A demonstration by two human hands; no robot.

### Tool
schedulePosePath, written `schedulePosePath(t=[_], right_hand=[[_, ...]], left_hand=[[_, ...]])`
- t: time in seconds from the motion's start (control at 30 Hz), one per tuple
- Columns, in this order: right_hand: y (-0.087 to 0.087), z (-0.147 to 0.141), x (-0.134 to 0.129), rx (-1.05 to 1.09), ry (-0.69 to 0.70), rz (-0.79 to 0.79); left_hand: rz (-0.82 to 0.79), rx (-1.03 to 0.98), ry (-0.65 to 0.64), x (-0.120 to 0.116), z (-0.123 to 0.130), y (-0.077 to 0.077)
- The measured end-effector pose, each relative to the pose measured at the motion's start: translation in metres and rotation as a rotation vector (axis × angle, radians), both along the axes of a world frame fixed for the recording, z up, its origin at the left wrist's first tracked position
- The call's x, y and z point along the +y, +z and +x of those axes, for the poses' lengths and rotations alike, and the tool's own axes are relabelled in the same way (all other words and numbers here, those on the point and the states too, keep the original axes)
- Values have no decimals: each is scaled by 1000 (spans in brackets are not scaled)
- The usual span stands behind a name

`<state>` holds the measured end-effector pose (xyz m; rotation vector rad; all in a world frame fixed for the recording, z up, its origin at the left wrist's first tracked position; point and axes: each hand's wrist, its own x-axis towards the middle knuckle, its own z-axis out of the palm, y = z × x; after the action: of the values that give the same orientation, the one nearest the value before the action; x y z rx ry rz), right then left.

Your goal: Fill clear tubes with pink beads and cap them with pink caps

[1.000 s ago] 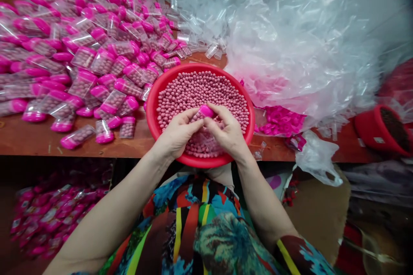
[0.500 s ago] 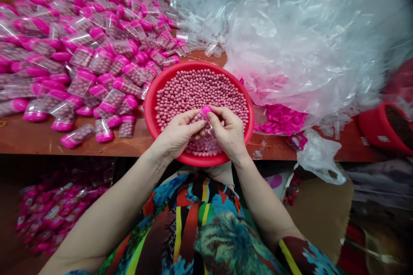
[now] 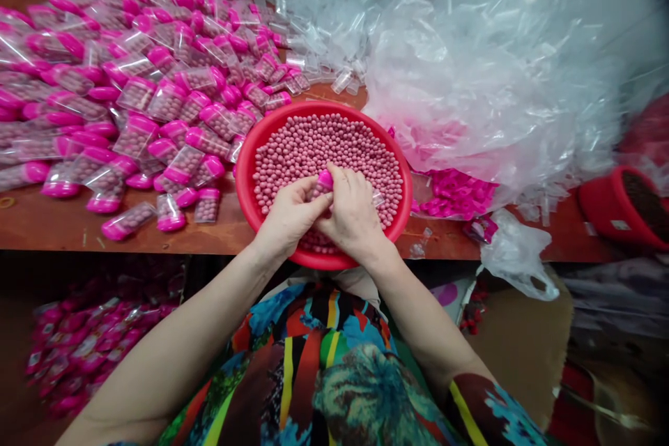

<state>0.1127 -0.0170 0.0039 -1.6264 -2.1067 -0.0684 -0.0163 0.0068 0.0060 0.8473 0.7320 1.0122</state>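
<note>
Dim below table (image 3: pixel 224 231) — glare on plastic bag (image 3: pixel 449 83) — smeared edges.

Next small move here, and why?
Probably press the pink cap with the right hand: its fingers are right by it, the left hand pinches the bead-filled container, and I can't tell whether the cap is fully seated.
</note>
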Motion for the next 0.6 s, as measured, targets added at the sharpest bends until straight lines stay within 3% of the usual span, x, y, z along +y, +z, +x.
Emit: schedulePosePath(t=[0.3, 0.43, 0.53, 0.6], right_hand=[[2, 8, 5, -114, 38, 43], [7, 5, 8, -124, 32, -26], [19, 18, 17, -4, 117, -85], [28, 37, 22, 150, 149, -65]], left_hand=[[23, 50, -57, -1, -2, 0], [34, 80, -57, -2, 5, 1], [133, 156, 20, 13, -7, 11], [249, 327, 116, 35, -30, 22]])
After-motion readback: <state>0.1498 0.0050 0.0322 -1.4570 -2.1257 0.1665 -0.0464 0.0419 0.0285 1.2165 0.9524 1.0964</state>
